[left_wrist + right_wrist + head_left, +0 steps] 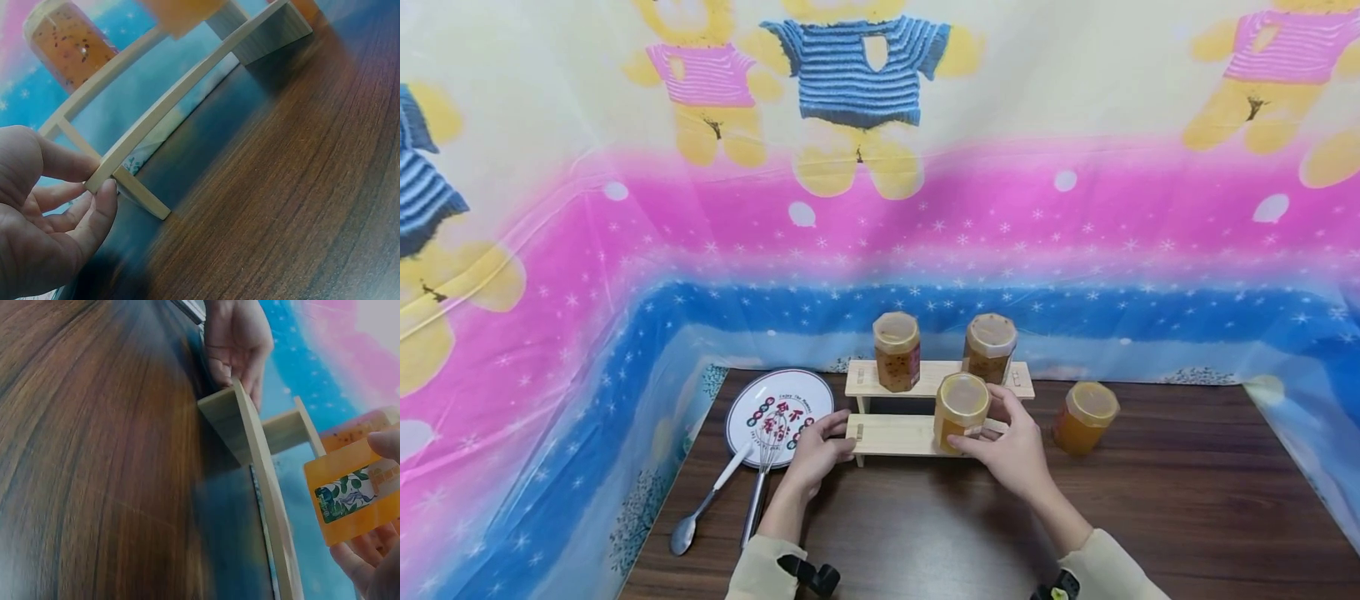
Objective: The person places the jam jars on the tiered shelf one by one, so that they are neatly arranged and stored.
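Pinching | left fingers (67,160): flat pale wooden shelf (891,434) | right fingers (1013,410): faceted amber jar (961,410)

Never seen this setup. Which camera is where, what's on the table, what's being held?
No robot here: a person works barehanded, so each grip is a hand. The wide picture comes from a head-worn camera looking forward and down; the two tilted close-ups come from a camera on each wrist.

On the dark wooden table stands a two-tier wooden rack, one jar at the upper tier's left, a second jar at its right. A third jar stands right of the rack. At the left lie a plate, a whisk with its wires over the plate, and a spoon.

The left grip pinches the left end of the lower tier. The right grip holds a fourth jar over that tier; the right wrist view shows a gap beneath it.
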Demonstrator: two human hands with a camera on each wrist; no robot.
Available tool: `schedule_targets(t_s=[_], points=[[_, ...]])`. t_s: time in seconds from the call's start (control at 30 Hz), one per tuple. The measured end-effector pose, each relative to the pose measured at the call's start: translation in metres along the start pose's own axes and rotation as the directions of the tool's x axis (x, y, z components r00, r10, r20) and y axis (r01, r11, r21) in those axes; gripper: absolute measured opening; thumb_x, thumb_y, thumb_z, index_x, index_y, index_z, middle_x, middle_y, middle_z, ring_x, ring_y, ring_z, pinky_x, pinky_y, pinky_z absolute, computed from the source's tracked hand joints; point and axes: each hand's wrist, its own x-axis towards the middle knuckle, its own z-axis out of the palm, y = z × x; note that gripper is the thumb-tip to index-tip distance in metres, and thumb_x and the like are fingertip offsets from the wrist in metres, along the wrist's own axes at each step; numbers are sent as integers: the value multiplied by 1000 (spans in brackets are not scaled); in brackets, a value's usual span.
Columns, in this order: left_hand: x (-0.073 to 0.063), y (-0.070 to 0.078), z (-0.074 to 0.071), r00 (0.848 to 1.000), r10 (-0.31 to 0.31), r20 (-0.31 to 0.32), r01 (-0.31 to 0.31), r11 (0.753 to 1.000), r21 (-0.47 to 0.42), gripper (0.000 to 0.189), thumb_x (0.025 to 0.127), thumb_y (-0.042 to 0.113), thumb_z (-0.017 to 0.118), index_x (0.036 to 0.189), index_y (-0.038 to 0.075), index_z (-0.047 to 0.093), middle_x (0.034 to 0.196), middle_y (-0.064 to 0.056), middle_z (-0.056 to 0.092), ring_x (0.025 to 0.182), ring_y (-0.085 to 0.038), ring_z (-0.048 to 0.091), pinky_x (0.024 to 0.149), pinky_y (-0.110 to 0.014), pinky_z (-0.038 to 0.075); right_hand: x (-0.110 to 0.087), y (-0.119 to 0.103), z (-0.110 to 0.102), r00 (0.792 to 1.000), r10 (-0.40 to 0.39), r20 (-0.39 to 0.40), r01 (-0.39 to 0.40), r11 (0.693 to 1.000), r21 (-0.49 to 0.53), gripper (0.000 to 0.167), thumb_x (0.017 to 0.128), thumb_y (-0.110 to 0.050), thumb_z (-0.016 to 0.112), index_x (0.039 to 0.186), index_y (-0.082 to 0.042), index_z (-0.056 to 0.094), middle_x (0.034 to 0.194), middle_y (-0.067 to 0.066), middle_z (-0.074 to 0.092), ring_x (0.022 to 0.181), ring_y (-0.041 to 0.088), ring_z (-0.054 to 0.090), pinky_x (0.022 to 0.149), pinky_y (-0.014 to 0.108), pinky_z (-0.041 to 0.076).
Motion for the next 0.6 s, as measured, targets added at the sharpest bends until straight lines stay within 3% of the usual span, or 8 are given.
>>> schedule_targets(t_s=[0.4, 0.6], points=[[0, -2, -1, 1000, 3, 4, -3, 1000, 10, 59, 92, -4, 64, 149, -6, 49, 133, -27, 60, 98, -32, 69, 80, -35, 63, 5, 2, 41, 999, -31, 42, 29, 999, 42, 83, 68, -20, 100, 139, -23, 57, 123, 6, 64, 114, 24, 64, 92, 42, 60], [-1, -1, -1, 1000, 1, 8, -1, 1000, 13, 59, 93, -3, 63, 150, -5, 48, 136, -28, 59, 96, -26, 69, 80, -35, 63, 6, 3, 57, 998, -57, 37, 56, 998, 41, 79, 67, -18, 100, 136, -21, 60, 119, 3, 68, 112, 24, 66, 92, 42, 60]])
